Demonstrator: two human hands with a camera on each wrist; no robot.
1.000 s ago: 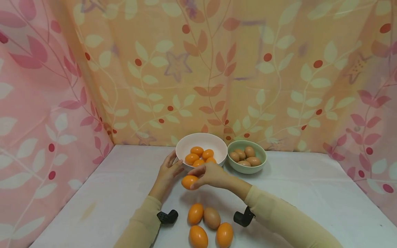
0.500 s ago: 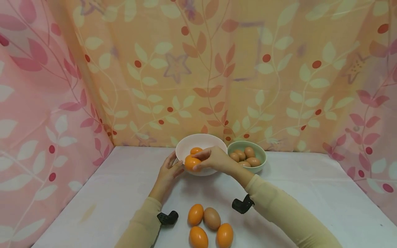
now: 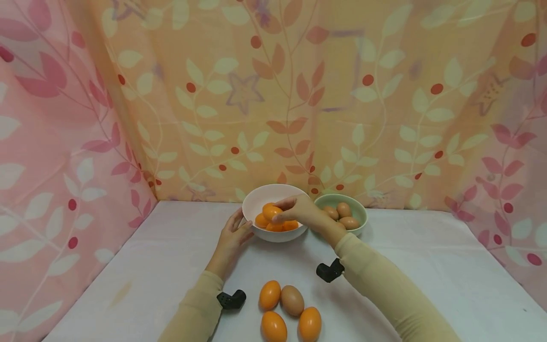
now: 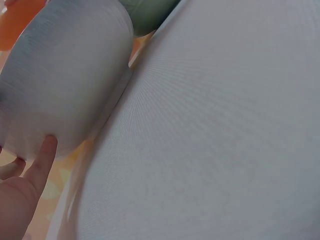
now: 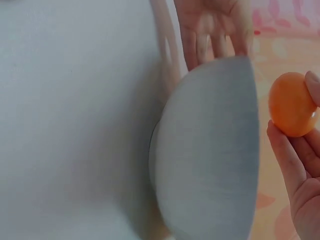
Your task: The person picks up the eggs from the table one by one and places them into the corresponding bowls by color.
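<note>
My right hand (image 3: 304, 211) pinches an orange egg (image 3: 272, 213) between thumb and fingers, over the pinkish-white bowl (image 3: 278, 236). Inside that bowl lie several more orange eggs, partly covered by the hand. In the right wrist view the held egg (image 5: 289, 105) is beside the bowl's rim, apart from it. My left hand (image 3: 232, 237) rests on the bowl's left side, thumb towards the near wall. Its digits look fairly straight against the bowl (image 4: 65, 75) in the left wrist view.
A green bowl (image 3: 361, 223) with several brown eggs stands right of the white bowl, partly behind my right hand. Nearer on the white table (image 3: 141, 289) lie 3 orange eggs (image 3: 270, 295) and one brown egg (image 3: 292, 300). A patterned curtain (image 3: 205, 114) hangs behind.
My right hand has carried the orange egg from in front of the white bowl up and over it. The left hand has stayed at the bowl's side.
</note>
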